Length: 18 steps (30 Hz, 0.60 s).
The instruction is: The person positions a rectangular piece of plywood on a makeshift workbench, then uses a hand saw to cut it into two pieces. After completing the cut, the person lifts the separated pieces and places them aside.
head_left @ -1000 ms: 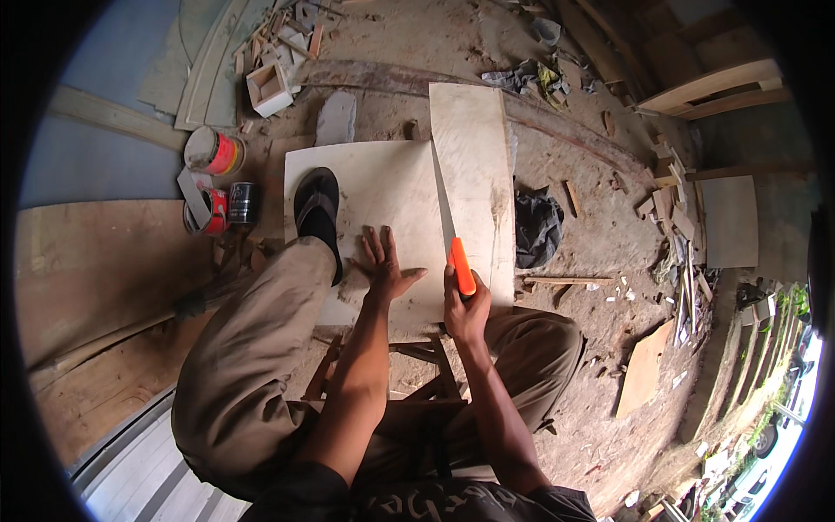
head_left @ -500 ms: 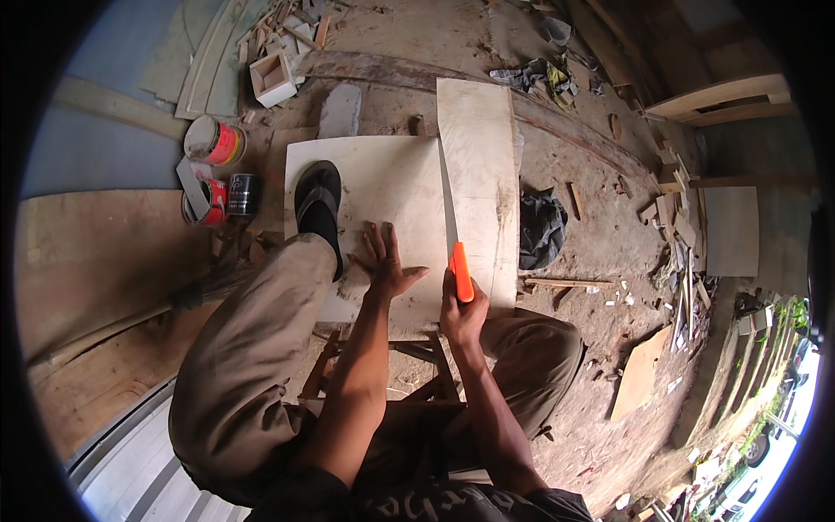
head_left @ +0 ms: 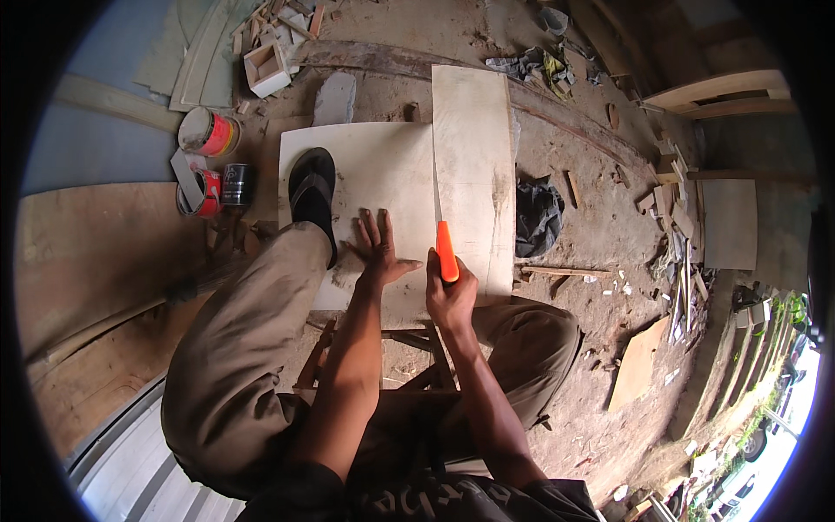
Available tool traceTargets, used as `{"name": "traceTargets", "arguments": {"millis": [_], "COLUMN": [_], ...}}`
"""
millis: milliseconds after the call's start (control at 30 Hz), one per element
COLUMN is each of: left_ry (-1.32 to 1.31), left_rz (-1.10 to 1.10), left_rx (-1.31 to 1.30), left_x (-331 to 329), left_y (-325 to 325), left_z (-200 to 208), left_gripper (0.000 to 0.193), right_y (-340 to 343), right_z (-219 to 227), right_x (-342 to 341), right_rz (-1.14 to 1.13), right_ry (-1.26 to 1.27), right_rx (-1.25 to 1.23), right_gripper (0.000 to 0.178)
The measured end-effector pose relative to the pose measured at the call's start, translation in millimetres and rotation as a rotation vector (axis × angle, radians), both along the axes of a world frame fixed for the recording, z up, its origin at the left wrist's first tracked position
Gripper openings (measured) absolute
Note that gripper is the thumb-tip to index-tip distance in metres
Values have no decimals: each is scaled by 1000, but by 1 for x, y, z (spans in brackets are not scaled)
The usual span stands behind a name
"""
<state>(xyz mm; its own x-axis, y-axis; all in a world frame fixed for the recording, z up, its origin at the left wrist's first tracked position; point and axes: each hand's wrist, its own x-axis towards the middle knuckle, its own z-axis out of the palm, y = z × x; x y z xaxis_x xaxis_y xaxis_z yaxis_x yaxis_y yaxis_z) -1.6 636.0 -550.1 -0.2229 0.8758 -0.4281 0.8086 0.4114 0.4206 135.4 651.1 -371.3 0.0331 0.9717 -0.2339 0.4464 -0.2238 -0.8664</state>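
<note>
My right hand [head_left: 452, 297] grips the orange handle of a hand saw [head_left: 446, 252]. Its thin blade runs away from me along a cut line in a pale plywood sheet [head_left: 391, 165]. To the right of the cut, a longer strip of the plywood [head_left: 474, 139] reaches farther out than the rest. Flat on the sheet, left of the saw, rests my left hand [head_left: 380, 253] with fingers spread. My left foot in a dark flip-flop [head_left: 312, 187] presses on the sheet's left side. A wooden stool or stand [head_left: 413, 341] shows partly below the near edge.
Paint cans [head_left: 207, 132] stand on the left by a leaning board. A small wooden box [head_left: 267, 70] sits at the far left near scraps. Right of the plywood lies a black plastic bag [head_left: 539, 217]. Wood offcuts [head_left: 670, 209] are piled along the right side.
My right hand and the saw have shifted slightly left, and the handle stands at a different tilt. The left hand keeps its place on the sheet. The whole view has moved a little.
</note>
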Motion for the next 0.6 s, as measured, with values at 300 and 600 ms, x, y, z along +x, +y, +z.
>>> {"name": "traceTargets", "arguments": {"millis": [300, 600], "left_ry": [3, 32], "left_rz": [25, 15], "left_rx": [59, 157], "left_x": [6, 16], "left_y": [-2, 12], "left_z": [0, 14], "left_gripper": [149, 105], "right_y": [-1, 5], "right_z": [-5, 4], "right_x": [13, 17], "right_rz": [3, -28], "right_ry": [38, 34], "right_rx": [-7, -40], "right_gripper": [32, 37]}}
